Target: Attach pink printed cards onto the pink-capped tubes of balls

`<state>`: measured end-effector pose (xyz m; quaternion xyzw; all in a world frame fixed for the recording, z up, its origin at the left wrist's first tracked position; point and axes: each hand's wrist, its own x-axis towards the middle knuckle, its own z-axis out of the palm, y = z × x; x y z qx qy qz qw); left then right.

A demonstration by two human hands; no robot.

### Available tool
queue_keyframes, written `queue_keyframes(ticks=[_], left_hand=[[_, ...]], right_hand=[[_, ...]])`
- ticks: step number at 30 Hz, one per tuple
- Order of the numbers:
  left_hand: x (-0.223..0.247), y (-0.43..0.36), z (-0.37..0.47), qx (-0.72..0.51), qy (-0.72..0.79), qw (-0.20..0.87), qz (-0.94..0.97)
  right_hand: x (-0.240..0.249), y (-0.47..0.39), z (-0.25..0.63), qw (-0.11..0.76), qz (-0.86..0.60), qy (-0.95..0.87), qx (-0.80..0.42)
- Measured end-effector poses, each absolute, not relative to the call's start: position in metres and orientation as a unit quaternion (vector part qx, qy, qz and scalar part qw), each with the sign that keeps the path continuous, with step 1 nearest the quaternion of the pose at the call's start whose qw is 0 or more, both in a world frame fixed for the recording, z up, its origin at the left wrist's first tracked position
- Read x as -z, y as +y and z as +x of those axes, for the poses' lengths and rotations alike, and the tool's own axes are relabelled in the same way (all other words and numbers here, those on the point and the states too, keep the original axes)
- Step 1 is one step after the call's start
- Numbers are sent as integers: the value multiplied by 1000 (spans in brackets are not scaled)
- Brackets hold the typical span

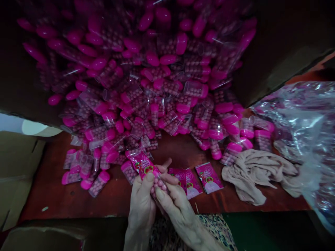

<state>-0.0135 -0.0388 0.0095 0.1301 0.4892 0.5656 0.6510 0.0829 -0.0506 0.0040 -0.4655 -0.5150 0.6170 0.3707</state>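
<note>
Near the table's front edge, both hands meet around a small clear container of pink candy balls [158, 184]. A pink printed sleeve label [140, 161] extends up and left from it; how far it covers the container is hidden by the fingers. My left hand [142, 200] is closed, its thumb pressing on the label. Closed around the container's lower right side is my right hand [178, 200], its thumb on the candy-filled part. Stacks of flat pink labels [209, 177] lie just to the right. Another candy container [128, 172] rests beside the left hand.
A large heap of pink-capped candy containers [157, 87] spills from a dark box [274, 45] onto the red-brown table [91, 205]. At right lie a crumpled beige cloth [251, 174] and clear plastic wrapping [309, 132]. Cardboard [18, 170] stands at left.
</note>
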Motion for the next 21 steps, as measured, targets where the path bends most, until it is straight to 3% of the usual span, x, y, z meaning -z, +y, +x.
queue_keyframes(ticks=[8, 14, 21], left_hand=[[-18, -36, -8, -560, 603, 557, 114], [-14, -37, -5, -565, 518, 624, 152], [-9, -39, -6, -557, 432, 686, 181]], right_hand=[[5, -60, 73, 309, -537, -594, -513], [1, -54, 79, 306, -549, -589, -509], [-17, -43, 92, 370, -509, -561, -538]])
